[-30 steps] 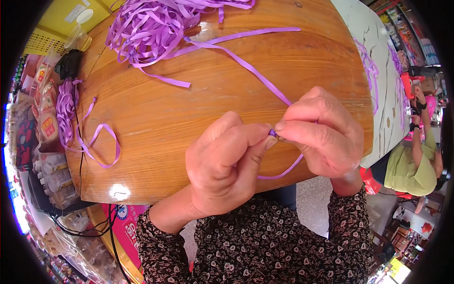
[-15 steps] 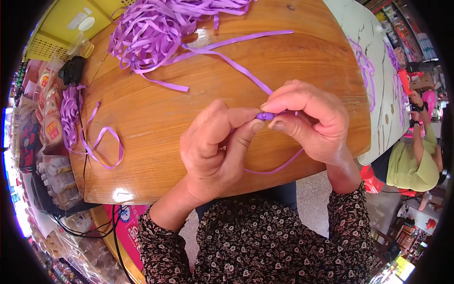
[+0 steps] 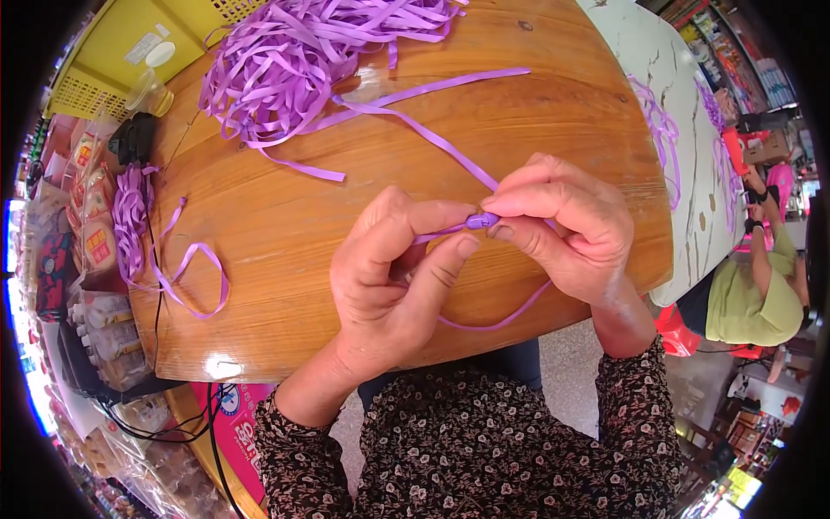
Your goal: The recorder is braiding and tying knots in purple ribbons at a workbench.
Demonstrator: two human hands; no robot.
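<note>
A small purple plastic buckle [image 3: 481, 221] sits between my two hands, over the near part of the table. My right hand [image 3: 571, 225] pinches its right end between thumb and forefinger. My left hand [image 3: 380, 277] has its forefinger tip against the buckle's left side, its thumb held apart below. From the buckle a thin purple strap [image 3: 441, 233] runs left into my curled left fingers, which partly hide it. Another length of purple strap [image 3: 450, 156] stretches from above my right hand back toward the heap, and a loop [image 3: 497, 326] hangs below my hands.
A heap of purple straps [image 3: 285, 69] lies at the table's far left, beside a yellow basket [image 3: 130, 43]. A smaller bundle [image 3: 131, 208] is at the left edge, near packaged goods [image 3: 95, 233]. More straps [image 3: 661, 130] lie on a white marbled table [image 3: 692, 225]. A person [image 3: 752, 294] is at right.
My left thumb has lifted off the buckle and dropped away, baring the buckle and the strap on its left. My right hand keeps its pinch on the buckle.
</note>
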